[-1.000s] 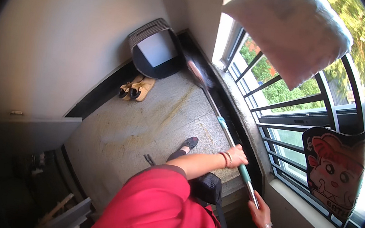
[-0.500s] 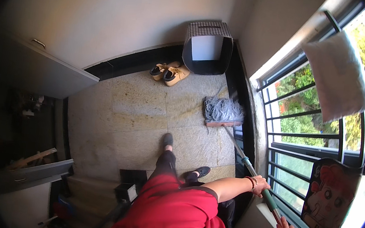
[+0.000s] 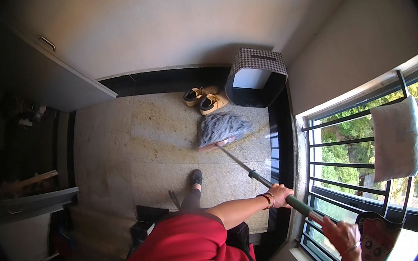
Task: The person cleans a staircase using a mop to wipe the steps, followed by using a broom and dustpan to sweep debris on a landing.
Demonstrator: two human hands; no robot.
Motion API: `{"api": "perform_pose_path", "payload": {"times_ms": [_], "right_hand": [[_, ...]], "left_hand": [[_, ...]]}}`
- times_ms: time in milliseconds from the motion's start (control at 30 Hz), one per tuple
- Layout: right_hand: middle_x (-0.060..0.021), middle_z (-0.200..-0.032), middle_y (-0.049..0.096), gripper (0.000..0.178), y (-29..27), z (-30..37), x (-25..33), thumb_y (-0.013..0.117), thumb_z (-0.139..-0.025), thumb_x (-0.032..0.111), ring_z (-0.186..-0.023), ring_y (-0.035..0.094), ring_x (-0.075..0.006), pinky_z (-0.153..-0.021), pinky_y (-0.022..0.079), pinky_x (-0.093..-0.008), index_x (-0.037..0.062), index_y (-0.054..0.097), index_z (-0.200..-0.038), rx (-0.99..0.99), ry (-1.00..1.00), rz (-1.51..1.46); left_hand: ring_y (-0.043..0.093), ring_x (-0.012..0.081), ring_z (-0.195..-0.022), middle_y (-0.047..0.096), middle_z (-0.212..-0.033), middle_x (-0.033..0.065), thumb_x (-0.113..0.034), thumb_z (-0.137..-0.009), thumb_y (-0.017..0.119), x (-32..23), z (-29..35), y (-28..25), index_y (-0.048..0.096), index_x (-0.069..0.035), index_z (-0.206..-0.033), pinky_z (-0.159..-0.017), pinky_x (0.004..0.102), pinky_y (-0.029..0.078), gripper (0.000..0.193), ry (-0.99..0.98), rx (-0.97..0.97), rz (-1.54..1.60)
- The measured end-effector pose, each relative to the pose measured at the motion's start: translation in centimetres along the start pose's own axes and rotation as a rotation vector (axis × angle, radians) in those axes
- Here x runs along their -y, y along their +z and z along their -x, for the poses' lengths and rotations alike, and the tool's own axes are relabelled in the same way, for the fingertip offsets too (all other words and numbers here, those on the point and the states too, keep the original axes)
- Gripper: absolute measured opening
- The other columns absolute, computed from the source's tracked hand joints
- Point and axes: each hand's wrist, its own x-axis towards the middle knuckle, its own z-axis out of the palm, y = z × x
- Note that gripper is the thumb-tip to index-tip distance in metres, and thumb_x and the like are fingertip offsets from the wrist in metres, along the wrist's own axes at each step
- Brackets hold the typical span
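A string mop with a grey, shaggy head (image 3: 222, 128) rests on the tiled floor, just below a pair of tan shoes. Its long pole (image 3: 241, 164) slants from the mop head down to the right, up to my hands. My left hand (image 3: 280, 196), with a beaded bracelet at the wrist, is closed round the pole at the green grip (image 3: 299, 206). Farther up, near the pole's end, my right hand (image 3: 344, 236) grips it too, a bangle on its wrist. The right hand is slightly blurred.
Tan shoes (image 3: 212, 101) stand by the back wall, beside a houndstooth-patterned box (image 3: 258, 64) in the corner. Along the right runs a barred window (image 3: 344, 164) with a white pillow (image 3: 397, 139) hung on it. A grey cabinet door (image 3: 56, 69) and drawer (image 3: 30, 205) are at the left.
The mop head has swept left across the floor, away from the window wall to below the shoes. Both hands have shifted with the pole, the right one rising in view.
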Motion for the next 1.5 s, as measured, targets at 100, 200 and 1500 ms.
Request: {"api": "perform_pose_path", "payload": {"times_ms": [100,200,1500], "right_hand": [[-0.0013,-0.045,0.047,0.015,-3.9,-5.9,0.5,0.064,-0.083,0.036,-0.036,0.05,-0.0197,-0.033,0.037,-0.0358,0.0268,0.06,-0.095,-0.061,-0.145,0.019],[-0.0017,-0.047,0.05,0.029,-5.3,-12.0,1.7,0.064,-0.081,0.049,-0.04,0.053,-0.0164,-0.036,0.037,-0.0316,0.0237,0.067,-0.097,0.01,-0.229,-0.154],[-0.0103,-0.098,0.061,0.019,15.4,-83.1,-2.8,0.06,-0.087,-0.001,-0.09,0.063,-0.0242,-0.081,0.058,-0.0394,0.0032,0.053,-0.105,-0.35,0.647,-2.852]], "left_hand": [[0.062,0.0309,-0.079,0.064,-0.075,0.0065,-0.049,-0.068,0.073,2.6,2.3,-3.8,0.057,-0.016,-0.077,-0.072,0.0431,0.044,0.038,-0.059,-0.137,-0.029],[0.062,0.0313,-0.072,0.062,-0.069,0.0082,-0.047,-0.07,0.072,5.4,5.8,-8.6,0.056,-0.015,-0.074,-0.065,0.0422,0.048,0.037,-0.102,-0.241,-0.056],[0.059,0.0222,-0.095,0.062,-0.099,0.0117,0.002,-0.079,0.067,17.9,21.1,-35.9,0.052,-0.008,-0.087,-0.087,0.0376,0.046,0.019,-0.7,-1.202,0.359]]}}
